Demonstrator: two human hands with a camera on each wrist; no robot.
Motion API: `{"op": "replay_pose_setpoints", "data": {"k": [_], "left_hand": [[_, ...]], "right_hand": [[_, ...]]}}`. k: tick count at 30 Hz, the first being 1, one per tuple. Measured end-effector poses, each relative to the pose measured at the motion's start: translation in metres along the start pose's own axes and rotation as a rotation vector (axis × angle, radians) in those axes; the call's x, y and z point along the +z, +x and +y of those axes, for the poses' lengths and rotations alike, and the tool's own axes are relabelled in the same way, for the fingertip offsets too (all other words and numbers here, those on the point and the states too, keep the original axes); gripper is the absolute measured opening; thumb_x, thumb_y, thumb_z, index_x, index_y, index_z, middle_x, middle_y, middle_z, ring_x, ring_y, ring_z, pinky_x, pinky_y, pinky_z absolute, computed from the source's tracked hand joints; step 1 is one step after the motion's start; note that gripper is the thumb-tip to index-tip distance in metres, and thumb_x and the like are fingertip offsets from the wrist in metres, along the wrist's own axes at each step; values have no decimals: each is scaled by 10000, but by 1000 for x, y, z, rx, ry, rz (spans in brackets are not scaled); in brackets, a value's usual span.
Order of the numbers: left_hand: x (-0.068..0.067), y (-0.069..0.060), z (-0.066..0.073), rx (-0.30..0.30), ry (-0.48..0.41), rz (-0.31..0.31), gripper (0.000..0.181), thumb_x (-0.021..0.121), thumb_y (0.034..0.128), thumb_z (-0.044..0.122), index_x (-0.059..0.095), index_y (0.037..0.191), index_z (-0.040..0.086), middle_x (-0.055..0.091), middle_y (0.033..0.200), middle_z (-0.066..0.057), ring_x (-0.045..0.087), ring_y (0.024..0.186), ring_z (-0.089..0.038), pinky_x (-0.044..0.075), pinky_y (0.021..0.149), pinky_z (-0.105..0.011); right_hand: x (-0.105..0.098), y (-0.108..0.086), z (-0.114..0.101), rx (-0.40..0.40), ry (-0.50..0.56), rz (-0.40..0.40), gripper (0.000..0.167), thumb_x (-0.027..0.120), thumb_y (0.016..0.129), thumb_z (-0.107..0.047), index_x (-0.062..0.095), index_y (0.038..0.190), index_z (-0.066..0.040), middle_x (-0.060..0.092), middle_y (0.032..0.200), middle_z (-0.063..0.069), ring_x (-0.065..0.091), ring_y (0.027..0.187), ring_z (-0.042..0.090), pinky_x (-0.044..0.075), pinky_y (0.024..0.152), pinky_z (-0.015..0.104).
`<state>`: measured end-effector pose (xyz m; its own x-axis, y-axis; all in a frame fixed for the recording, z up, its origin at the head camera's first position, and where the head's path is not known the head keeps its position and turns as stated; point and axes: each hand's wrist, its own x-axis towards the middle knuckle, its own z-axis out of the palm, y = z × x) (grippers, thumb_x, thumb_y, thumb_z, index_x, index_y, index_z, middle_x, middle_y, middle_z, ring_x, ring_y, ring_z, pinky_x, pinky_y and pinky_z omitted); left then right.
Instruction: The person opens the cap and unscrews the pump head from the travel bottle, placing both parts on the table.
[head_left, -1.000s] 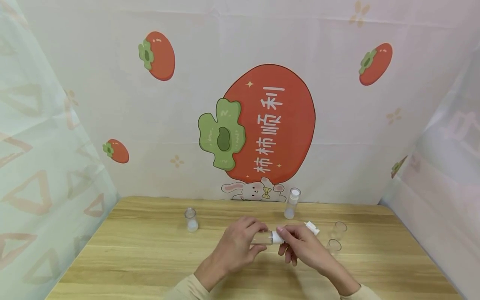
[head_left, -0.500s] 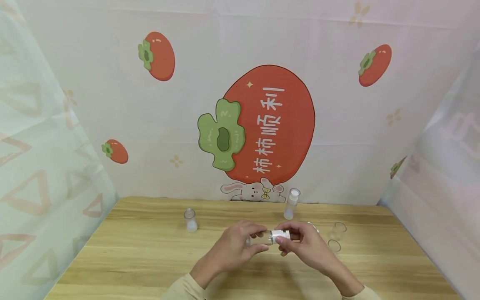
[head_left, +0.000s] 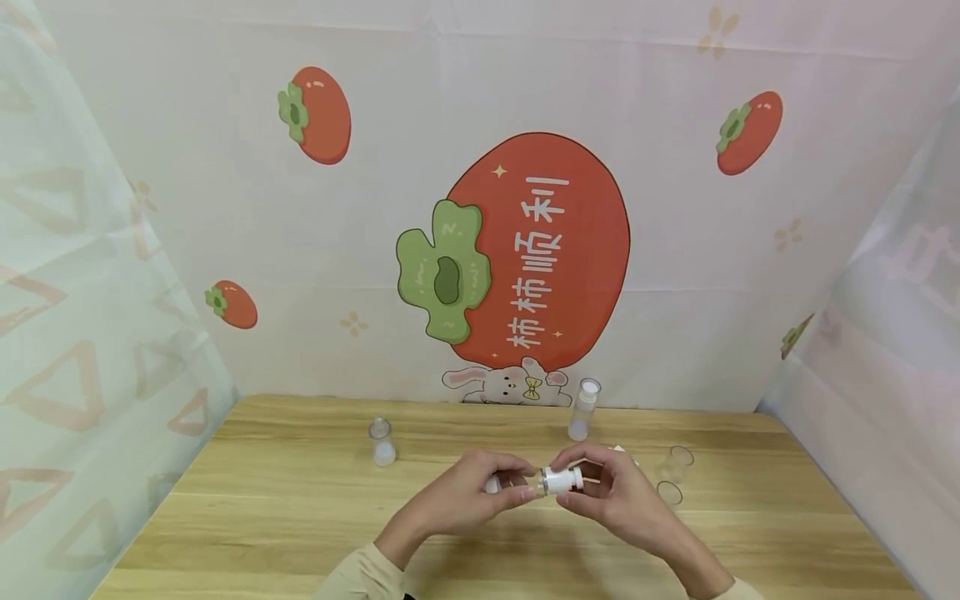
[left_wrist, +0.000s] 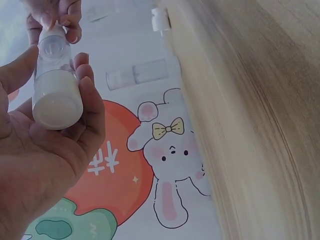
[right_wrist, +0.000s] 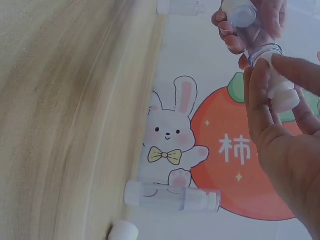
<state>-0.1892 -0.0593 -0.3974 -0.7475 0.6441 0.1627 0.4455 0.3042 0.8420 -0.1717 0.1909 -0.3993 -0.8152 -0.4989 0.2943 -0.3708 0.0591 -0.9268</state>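
Clear plastic cylindrical bottle [head_left: 535, 482]: gripped by left hand [head_left: 461, 495], above wood-grain counter [head_left: 285, 517], inward of back edge. White plastic cylindrical top [head_left: 560, 480]: pinched by right hand [head_left: 621, 502]. Step apparently fitting or loosening; next needs aligned turning.

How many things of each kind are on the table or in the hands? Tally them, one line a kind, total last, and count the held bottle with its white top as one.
Clear bottles: 3 (held bottle, left bottle, right bottle)
Clear round-rimmed pieces: 2 (rear piece, front piece)
Loose white piece: 1
Total: 6
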Motion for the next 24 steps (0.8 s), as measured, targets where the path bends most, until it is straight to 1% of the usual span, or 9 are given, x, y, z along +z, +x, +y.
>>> {"op": "replay_pose_setpoints", "data": {"k": [3,5,7,10,13,15,19,21,24], "left_hand": [[1,0,1,1,0,-3,314,686,987,288,716,1201,61,667,925,109,610,849,-37,536,779,-212],[2,0,1,14,11,-2,325,686,987,295,714,1203,53,672,946,112,615,856,-34,538,789,-212],[3,0,1,28,24,-1,328,686,987,295,713,1199,46,677,961,114,621,859,-31,540,798,-212],[5,0,1,49,46,1,313,687,987,293,716,1184,52,681,973,122,628,861,-24,541,805,-211],[5,0,2,66,75,10,288,689,985,287,716,1175,72,680,980,128,628,870,-12,538,811,-209],[5,-1,3,75,104,21,275,690,985,283,714,1179,90,682,991,123,623,877,-8,536,815,-212],[4,-1,5,100,203,53,300,699,978,290,707,1206,94,696,1024,77,615,912,-10,531,840,-229],[4,-2,6,108,252,61,319,701,977,299,702,1222,95,696,1045,62,625,937,-33,530,855,-237],[4,-2,7,113,292,62,324,699,978,310,696,1233,110,690,1068,67,633,966,-53,531,869,-243]], "right_hand": [[1,1,1,-12,-2,8,175,721,907,29,665,1068,-9,604,1068,216,693,884,175,611,772,387],[1,2,2,-15,-9,18,114,712,927,-2,677,1035,-10,620,1050,207,693,861,207,612,757,403],[2,2,3,-2,-15,27,95,707,944,-45,675,1024,-3,629,1025,202,690,826,242,612,738,411],[2,3,4,41,-19,47,173,713,945,-68,644,1072,29,625,1013,210,690,814,268,613,722,420],[3,2,3,97,-11,60,261,718,946,-90,607,1142,41,621,1034,217,692,816,245,611,729,432],[4,2,3,116,-7,56,298,709,956,-101,587,1186,45,616,1058,227,692,832,230,610,742,435],[3,2,2,129,15,15,319,668,986,-104,556,1225,75,609,1074,235,697,865,240,607,767,438],[2,2,2,148,33,-10,310,650,1000,-114,556,1220,82,613,1066,228,705,872,255,605,777,441],[0,1,2,185,57,-39,303,632,1014,-135,563,1206,89,623,1053,229,713,871,308,603,785,451]]}}
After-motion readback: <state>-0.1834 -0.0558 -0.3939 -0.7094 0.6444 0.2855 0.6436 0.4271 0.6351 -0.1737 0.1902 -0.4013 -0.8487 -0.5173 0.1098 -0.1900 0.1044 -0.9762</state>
